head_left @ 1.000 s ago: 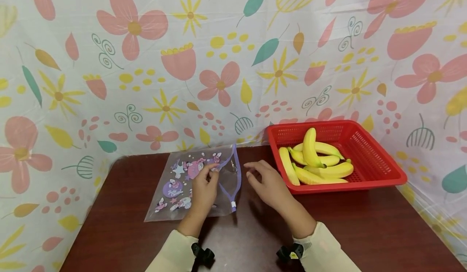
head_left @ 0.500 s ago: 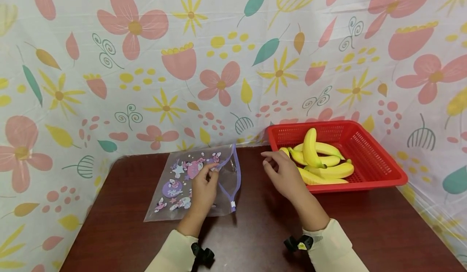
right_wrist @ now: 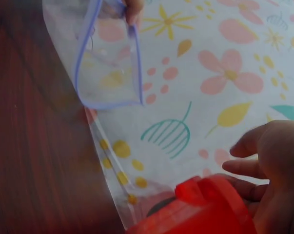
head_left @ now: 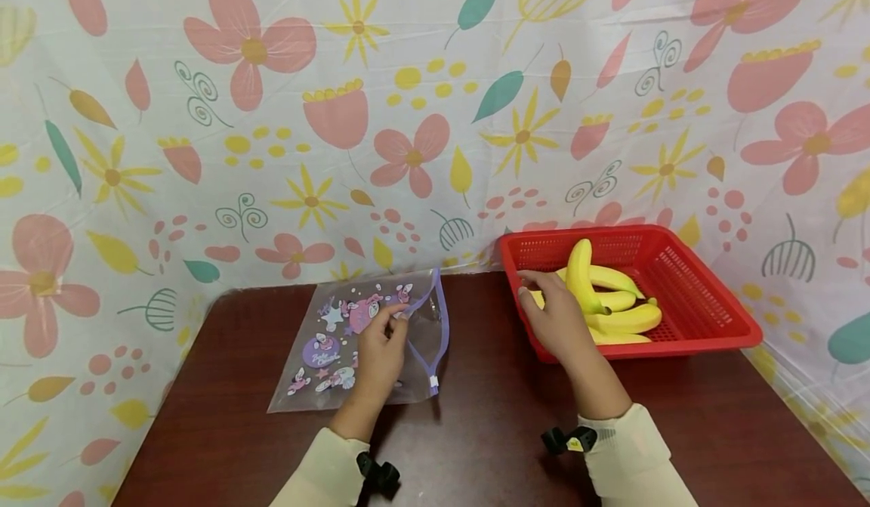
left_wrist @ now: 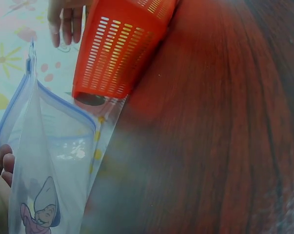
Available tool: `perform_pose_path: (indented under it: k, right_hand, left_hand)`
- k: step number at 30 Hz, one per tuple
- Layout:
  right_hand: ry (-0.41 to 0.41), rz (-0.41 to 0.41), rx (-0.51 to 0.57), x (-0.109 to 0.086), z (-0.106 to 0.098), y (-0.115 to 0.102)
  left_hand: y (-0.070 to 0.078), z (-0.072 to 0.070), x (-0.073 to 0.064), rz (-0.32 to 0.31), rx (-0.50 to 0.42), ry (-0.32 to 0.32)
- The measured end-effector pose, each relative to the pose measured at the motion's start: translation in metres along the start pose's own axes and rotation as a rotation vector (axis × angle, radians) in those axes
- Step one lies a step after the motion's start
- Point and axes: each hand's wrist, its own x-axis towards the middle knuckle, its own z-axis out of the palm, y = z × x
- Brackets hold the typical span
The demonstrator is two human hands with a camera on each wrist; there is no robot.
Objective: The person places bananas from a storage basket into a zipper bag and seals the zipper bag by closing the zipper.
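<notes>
A clear zip pouch (head_left: 322,350) with cartoon prints and a purple edge lies on the table, its mouth parted toward the right. My left hand (head_left: 381,348) pinches the upper layer of that mouth between thumb and fingers, lifting it slightly. Over the left side of a red plastic basket (head_left: 720,338) is my right hand (head_left: 559,318), fingers loosely bent with nothing seen in them. Several yellow bananas (head_left: 580,274) lie heaped in the basket, and this hand covers part of the leftmost ones. In the right wrist view, the fingers (right_wrist: 249,168) hang beside the basket rim.
The dark wooden table (head_left: 476,446) carries both the pouch and the basket. Behind it hangs a white cloth (head_left: 435,144) with flowers and leaves. The white zip slider (head_left: 433,381) sits at the near corner of the pouch mouth.
My right hand has moved right, from beside the pouch mouth to over the basket's left side. The left hand and the pouch have stayed in place.
</notes>
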Motion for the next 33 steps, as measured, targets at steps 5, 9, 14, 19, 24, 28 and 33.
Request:
perform_pose_path:
  k: [5, 9, 14, 19, 24, 28, 33]
  right_hand:
    - [0.001, 0.079, -0.033, 0.004, -0.005, 0.008]
    - [-0.005, 0.109, -0.045, 0.005, -0.008, 0.014]
    - [-0.015, 0.120, -0.044, 0.006, -0.012, 0.021]
    - [-0.033, 0.154, -0.056, 0.007, -0.017, 0.025]
    - [-0.025, 0.159, -0.076, 0.007, -0.019, 0.028]
    - [-0.015, 0.174, -0.087, 0.008, -0.020, 0.029]
    - [-0.009, 0.184, -0.104, 0.008, -0.021, 0.032]
  left_hand:
    - [0.000, 0.000, 0.000, 0.008, 0.001, -0.001]
    - [0.001, 0.000, 0.000, 0.009, 0.013, -0.006]
    - [0.002, 0.000, 0.000, 0.011, 0.025, -0.008]
    - [0.002, 0.000, 0.000, 0.007, 0.018, -0.008]
    - [0.002, 0.000, 0.000, 0.010, 0.016, -0.011]
    - [0.003, 0.000, 0.000, 0.014, 0.024, -0.014]
    - [0.003, 0.001, -0.001, 0.024, 0.019, -0.013]
